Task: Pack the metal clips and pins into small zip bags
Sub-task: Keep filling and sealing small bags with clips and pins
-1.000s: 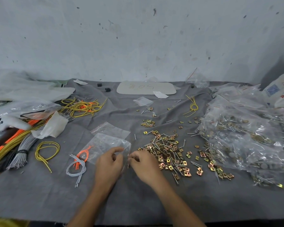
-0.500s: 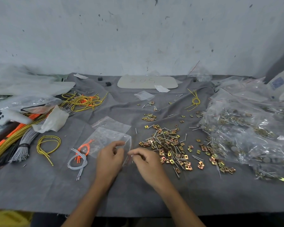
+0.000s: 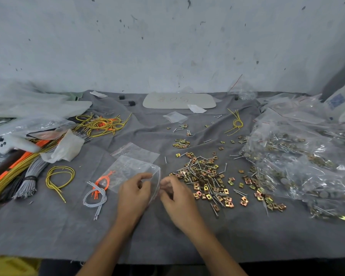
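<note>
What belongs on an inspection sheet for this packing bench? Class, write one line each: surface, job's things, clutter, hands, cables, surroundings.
Surface: wrinkled grey cloth.
Job's things: loose pile of clips and pins right of the hands; small zip bag at the hands; spare zip bag behind it; filled bags far right.
Clutter: white controller, white scrap, pale board.
Hands: left hand pinches the small zip bag's edge; right hand curled at its mouth, contents hidden.
Cables: yellow loop, grey strands, bundled wires at left.
Surroundings: stained pale wall.

Two hands (image 3: 134, 194), three small zip bags (image 3: 136, 151), one heap of clips and pins (image 3: 205, 176), one white controller (image 3: 12, 145)
</note>
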The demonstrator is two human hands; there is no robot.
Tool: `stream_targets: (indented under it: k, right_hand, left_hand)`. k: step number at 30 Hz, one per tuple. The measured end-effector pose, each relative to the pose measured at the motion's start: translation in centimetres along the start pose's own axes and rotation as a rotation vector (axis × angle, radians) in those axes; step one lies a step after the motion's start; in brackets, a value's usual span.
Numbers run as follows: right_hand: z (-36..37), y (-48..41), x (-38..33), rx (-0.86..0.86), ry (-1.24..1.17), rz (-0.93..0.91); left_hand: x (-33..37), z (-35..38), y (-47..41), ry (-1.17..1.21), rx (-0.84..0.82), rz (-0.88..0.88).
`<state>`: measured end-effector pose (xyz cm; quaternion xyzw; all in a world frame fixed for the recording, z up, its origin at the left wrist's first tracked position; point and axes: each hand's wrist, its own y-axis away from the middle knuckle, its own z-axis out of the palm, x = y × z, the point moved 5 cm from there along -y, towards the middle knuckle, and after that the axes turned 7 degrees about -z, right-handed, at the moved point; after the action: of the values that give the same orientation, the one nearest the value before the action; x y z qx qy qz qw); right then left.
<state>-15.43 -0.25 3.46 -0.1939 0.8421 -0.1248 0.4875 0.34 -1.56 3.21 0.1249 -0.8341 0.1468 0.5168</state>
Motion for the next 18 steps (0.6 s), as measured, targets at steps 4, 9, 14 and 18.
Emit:
stream_targets:
  k: [4, 9, 14, 18]
  right_hand:
    - [-0.5, 0.5, -0.2, 0.074, 0.328, -0.006]
    - [0.1, 0.6, -0.6, 0.023, 0.469, -0.030]
    - [-0.1, 0.5, 0.0, 0.040, 0.428, -0.017]
    - [-1.1, 0.7, -0.1, 0.207, 0.269, 0.007]
  left_hand:
    - [-0.1, 0.0, -0.1, -0.006, 0.010, -0.005]
    - [-0.2, 0.1, -0.1, 0.014, 0.012, -0.003]
    - [-0.3, 0.2, -0.1, 0.028, 0.013, -0.009]
    - [-0.4, 0.2, -0.1, 0.016, 0.001, -0.013]
